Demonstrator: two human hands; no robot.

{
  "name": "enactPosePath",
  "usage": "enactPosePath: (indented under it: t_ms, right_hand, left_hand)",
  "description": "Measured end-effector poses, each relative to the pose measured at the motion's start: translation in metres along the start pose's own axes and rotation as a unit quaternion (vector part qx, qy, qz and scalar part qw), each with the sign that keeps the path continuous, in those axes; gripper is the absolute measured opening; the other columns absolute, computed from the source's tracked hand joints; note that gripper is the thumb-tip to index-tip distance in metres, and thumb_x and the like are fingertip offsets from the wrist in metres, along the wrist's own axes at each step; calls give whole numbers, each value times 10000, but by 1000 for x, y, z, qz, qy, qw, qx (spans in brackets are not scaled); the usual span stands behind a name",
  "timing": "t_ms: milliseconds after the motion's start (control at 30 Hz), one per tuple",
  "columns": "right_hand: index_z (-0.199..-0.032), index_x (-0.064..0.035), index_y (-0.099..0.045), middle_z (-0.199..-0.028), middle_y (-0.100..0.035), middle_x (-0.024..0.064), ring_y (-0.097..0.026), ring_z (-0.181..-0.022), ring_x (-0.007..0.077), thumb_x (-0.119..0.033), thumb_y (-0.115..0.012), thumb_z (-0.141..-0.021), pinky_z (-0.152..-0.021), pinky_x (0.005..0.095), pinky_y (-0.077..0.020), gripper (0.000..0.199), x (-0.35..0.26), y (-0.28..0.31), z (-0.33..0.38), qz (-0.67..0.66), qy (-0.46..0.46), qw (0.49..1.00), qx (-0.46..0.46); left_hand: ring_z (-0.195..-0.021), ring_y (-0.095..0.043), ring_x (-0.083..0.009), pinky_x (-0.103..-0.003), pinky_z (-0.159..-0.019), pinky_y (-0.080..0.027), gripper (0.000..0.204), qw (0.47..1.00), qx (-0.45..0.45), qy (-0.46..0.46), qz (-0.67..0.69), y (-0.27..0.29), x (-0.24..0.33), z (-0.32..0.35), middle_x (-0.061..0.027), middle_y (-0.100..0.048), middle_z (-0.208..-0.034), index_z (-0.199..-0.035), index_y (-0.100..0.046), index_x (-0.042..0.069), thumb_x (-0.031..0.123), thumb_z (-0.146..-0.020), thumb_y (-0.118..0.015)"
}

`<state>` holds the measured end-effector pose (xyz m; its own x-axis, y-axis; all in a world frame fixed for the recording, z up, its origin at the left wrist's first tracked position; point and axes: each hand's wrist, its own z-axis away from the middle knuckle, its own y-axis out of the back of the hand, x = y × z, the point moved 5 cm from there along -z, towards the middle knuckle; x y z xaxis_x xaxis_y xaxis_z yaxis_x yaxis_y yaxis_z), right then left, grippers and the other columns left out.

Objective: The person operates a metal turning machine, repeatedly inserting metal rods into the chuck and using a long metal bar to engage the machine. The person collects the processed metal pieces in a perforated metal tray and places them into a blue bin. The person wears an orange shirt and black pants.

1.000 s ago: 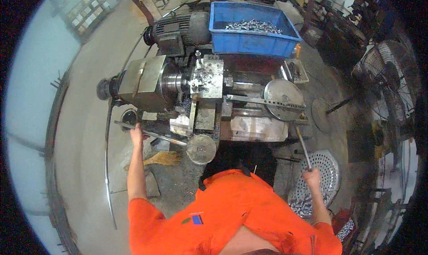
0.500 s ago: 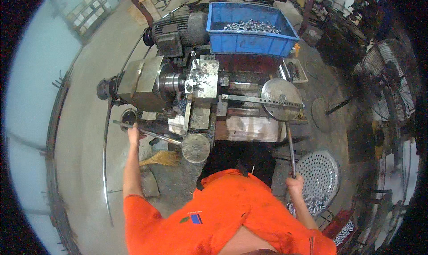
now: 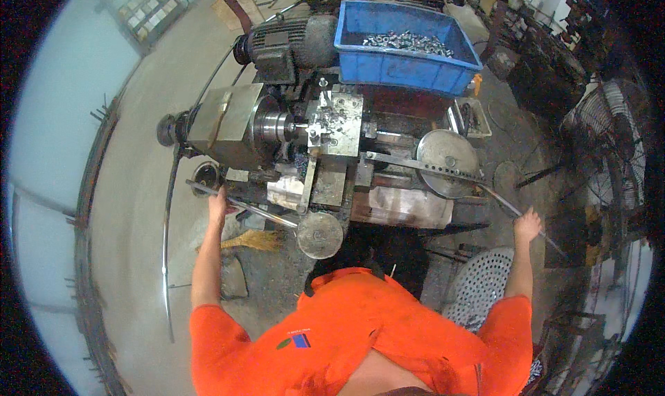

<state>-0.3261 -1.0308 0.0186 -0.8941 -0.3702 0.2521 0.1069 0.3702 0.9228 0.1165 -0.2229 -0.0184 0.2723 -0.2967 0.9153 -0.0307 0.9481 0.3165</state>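
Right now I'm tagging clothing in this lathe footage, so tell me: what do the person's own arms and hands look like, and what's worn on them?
Both arms come out of short, bright orange sleeves that end above the elbow; the forearms are bare. The left hand and right hand wear no gloves, and no watch or band shows. The orange shirt carries a small blue and green chest patch.

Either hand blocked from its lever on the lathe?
No. The left hand already grips the long metal lever at the machine's front left, and the right hand grips the long handle rod on the right. Nothing visible lies between.
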Motion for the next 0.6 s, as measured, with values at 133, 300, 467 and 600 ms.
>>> enactPosePath:
  t_ms: [133,300,467,600]
  right_hand:
    - [-1259,-3,-402,-1256,-452,179,-389,-1196,330,-163,-631,-562,-1029,411,-262,751,-71,43,52,-146,112,977,105]
    - [-1210,-6,-465,-1275,-430,208,-396,-1189,350,-110,-600,-558,-1010,379,-308,674,-93,56,155,-325,147,934,7]
    - [-954,18,-607,-1074,-571,195,-544,-985,363,-93,-570,-567,-871,367,-428,405,-101,63,179,-371,143,917,-14]
    - [-895,10,-623,-992,-606,185,-574,-932,349,-99,-573,-570,-833,352,-448,347,-110,78,168,-416,174,893,-18]
  left_hand:
    - [-603,-620,-232,-313,-542,-504,528,994,-6,42,99,30,-15,10,-144,-598,-711,-1004,-519,-43,455,-832,-530]
    - [-819,-625,-263,-356,-723,-487,558,911,-50,-81,-401,36,-96,-14,-167,-627,-911,-1049,-555,4,497,-787,-559]
    - [-872,-600,-337,-425,-732,-486,406,787,-130,-156,-582,-15,-112,-13,-152,-624,-977,-976,-624,102,443,-760,-585]
    - [-863,-592,-349,-444,-714,-480,447,868,22,-77,-490,-46,-166,-8,-185,-608,-955,-962,-613,49,439,-743,-593]
